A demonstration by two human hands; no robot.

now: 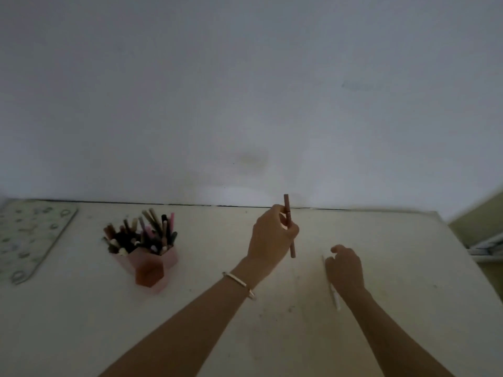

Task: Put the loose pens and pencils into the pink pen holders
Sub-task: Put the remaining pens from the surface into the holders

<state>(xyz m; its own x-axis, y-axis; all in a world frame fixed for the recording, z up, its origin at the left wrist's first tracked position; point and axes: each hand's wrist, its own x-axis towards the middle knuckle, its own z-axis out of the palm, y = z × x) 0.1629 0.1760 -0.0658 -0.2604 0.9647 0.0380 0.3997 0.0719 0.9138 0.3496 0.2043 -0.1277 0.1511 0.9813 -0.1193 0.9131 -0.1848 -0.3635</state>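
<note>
1. Left hand [270, 235]: raised above the counter [272, 336], grip closed on a brown pencil [289, 225]. Pencil near upright, upper end poking above the fingers, lower end hanging below the hand, clear of the counter.
2. Left wrist carries a thin metal bangle [239, 284].
3. Right hand [346, 269]: low on the counter, fingers curled over a white pen [334, 295]. Pen lies lengthwise under the hand, its near end showing below the wrist. Cannot tell if the grip has closed on it.
4. Pink pen holders [148, 263]: clustered at counter left, well apart from both hands, already packed with pens and pencils standing upright or leaning.
5. Patterned mat [30, 238] at far left edge of counter.
6. Plain pale wall [245, 91] behind counter. Image dim and soft; fine detail not legible.
</note>
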